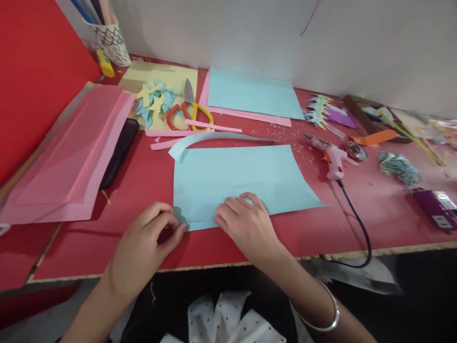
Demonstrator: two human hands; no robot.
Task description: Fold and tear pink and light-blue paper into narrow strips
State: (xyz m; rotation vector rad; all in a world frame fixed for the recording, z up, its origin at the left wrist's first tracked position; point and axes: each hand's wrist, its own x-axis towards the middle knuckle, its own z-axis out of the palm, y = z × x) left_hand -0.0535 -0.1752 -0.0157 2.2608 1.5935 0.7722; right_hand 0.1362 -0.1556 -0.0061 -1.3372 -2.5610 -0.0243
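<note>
A light blue paper sheet [235, 171] lies flat in front of me, with a narrow crease along its front edge. At its front left corner, my left hand [150, 233] has curled fingers and a thumb closed on the paper. My right hand [246, 224] rests on the front edge near the middle, fingers bent and pinching there; its fingertips are partly hidden. A curved light blue paper strip [210, 138] lies just behind the sheet. The sheet's right front corner lifts a little.
Scissors [189, 107] and paper scraps [155, 102] sit on a yellow sheet at the back. Pink papers [71, 157] overlap a black object [119, 152] on the left. A pink glue gun [332, 157] lies right, its cord over the table edge. More blue paper [253, 93] lies behind.
</note>
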